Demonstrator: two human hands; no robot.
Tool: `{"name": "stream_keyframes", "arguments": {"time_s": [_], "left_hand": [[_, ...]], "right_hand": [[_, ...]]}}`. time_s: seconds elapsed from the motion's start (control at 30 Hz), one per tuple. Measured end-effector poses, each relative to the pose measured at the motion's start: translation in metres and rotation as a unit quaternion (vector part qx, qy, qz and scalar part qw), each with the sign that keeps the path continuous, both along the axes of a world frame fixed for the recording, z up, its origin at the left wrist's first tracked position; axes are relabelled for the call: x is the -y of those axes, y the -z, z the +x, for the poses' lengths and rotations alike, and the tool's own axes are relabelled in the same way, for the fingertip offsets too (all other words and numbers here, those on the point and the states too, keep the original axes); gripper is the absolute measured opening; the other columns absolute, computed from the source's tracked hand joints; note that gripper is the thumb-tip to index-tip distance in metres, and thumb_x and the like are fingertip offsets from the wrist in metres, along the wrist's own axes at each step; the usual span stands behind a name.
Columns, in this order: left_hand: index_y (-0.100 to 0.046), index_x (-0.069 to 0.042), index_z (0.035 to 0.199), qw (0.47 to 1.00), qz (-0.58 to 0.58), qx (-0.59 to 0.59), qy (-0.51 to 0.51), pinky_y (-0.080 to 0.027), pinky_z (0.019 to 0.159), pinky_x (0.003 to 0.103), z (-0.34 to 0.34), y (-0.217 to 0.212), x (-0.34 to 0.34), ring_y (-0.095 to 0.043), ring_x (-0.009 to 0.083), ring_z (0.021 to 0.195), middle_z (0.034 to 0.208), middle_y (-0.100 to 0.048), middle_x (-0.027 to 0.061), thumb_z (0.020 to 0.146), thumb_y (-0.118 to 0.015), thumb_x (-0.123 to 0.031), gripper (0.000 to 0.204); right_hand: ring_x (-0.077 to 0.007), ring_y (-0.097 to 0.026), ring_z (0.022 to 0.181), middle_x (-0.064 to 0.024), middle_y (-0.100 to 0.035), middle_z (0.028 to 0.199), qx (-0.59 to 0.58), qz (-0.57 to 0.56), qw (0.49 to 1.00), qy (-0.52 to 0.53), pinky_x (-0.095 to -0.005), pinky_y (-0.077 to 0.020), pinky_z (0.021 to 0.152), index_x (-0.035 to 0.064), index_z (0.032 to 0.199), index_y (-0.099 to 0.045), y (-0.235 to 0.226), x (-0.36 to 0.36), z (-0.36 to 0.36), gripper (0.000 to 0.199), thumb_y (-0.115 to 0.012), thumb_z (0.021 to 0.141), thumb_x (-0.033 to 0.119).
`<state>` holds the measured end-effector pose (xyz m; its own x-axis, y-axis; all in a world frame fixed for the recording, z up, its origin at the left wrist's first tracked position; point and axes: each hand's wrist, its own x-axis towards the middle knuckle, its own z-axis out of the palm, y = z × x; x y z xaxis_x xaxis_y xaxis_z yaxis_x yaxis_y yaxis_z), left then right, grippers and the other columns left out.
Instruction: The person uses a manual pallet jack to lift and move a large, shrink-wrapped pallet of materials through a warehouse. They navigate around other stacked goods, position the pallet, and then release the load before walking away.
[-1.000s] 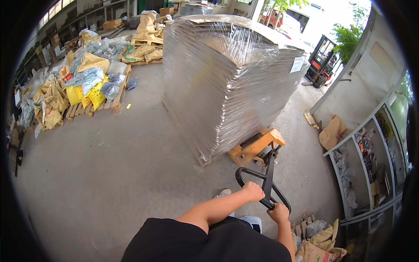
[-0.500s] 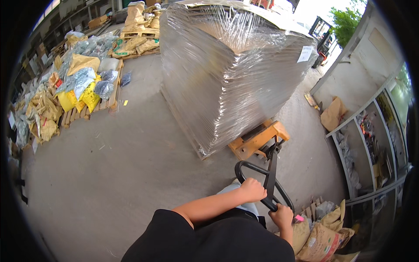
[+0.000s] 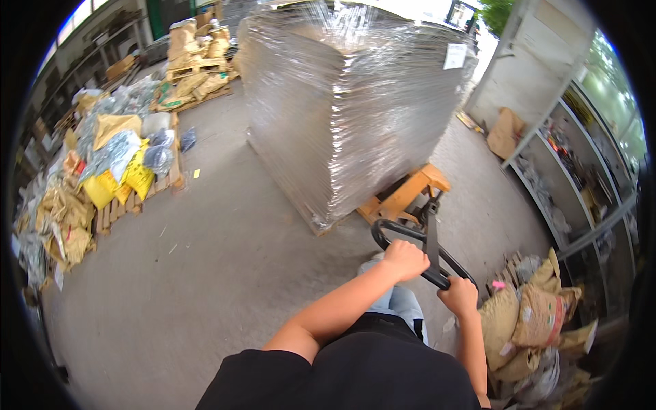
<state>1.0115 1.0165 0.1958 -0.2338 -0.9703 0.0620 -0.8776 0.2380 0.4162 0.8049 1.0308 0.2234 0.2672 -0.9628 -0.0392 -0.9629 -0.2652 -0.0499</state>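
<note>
Both my hands are on the black loop handle point(image 3: 385, 232) of an orange pallet jack point(image 3: 403, 194). My left hand point(image 3: 406, 260) is wrapped round the near bar, just left of the central shaft. Farther right, my right hand point(image 3: 458, 296) grips the same bar near its corner. Beyond the handle, a tall load wrapped in clear stretch film point(image 3: 294, 123) stands on a pallet, with the jack's forks hidden beneath it. A white label point(image 3: 454, 57) is stuck high on the load's right side.
Paper sacks point(image 3: 540, 314) lie close by my right side. A metal shelf point(image 3: 557, 184) with assorted items lines the right. Leftward, yellow bags point(image 3: 140, 171) and other sacks cover wooden pallets point(image 3: 119, 213). More sacks point(image 3: 183, 39) are stacked at the back left.
My arms stretch farther forward, and the handle sits slightly right and higher in view. The wrapped load appears shifted left and up. More of the sacks by my right side shows. Both hands keep their grip.
</note>
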Motion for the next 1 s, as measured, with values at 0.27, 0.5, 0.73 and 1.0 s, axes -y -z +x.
{"name": "stream_keyframes", "arguments": {"time_s": [0.27, 0.5, 0.73, 1.0], "left_hand": [[-0.073, -0.001, 0.073, 1.0, -0.011, -0.004, 0.024, -0.053, 0.077, 0.047, 0.062, 0.004, -0.077, -0.069, 0.0366, 0.077, 0.078, -0.071, 0.0201, 0.094, -0.041, -0.036, 0.052], [-0.075, -0.006, 0.079, 0.998, 0.023, 0.026, 0.059, -0.053, 0.076, 0.043, 0.109, 0.003, -0.136, -0.07, 0.031, 0.082, 0.085, -0.073, 0.014, 0.095, -0.039, -0.037, 0.05], [-0.076, -0.006, 0.085, 0.995, 0.028, 0.048, 0.085, -0.053, 0.08, 0.043, 0.148, 0.001, -0.208, -0.07, 0.031, 0.088, 0.09, -0.073, 0.0153, 0.095, -0.037, -0.037, 0.051], [-0.076, -0.006, 0.083, 0.997, -0.003, 0.05, 0.055, -0.053, 0.081, 0.043, 0.152, -0.011, -0.295, -0.07, 0.0309, 0.088, 0.09, -0.073, 0.0148, 0.095, -0.037, -0.036, 0.05]], "right_hand": [[-0.034, -0.069, 0.073, -0.0151, -0.069, 0.072, -0.013, -0.016, 1.0, 0.019, -0.0439, -0.0565, 0.069, 0.0115, 0.08, -0.074, 0.011, -0.086, 0.057, 0.022, -0.07, 0.067, 0.028], [-0.0337, -0.069, 0.076, -0.0158, -0.07, 0.076, -0.011, -0.029, 0.997, 0.064, -0.0442, -0.0561, 0.071, 0.0103, 0.082, -0.074, 0.015, -0.161, 0.109, 0.022, -0.07, 0.067, 0.026], [-0.034, -0.069, 0.075, -0.0157, -0.069, 0.075, -0.008, -0.041, 0.996, 0.074, -0.0438, -0.056, 0.069, 0.0104, 0.081, -0.074, 0.016, -0.243, 0.147, 0.021, -0.071, 0.067, 0.025], [-0.0355, -0.069, 0.078, -0.0169, -0.07, 0.077, -0.016, -0.061, 0.996, 0.064, -0.0454, -0.056, 0.071, 0.0105, 0.083, -0.074, 0.005, -0.323, 0.154, 0.022, -0.072, 0.067, 0.027]]}}
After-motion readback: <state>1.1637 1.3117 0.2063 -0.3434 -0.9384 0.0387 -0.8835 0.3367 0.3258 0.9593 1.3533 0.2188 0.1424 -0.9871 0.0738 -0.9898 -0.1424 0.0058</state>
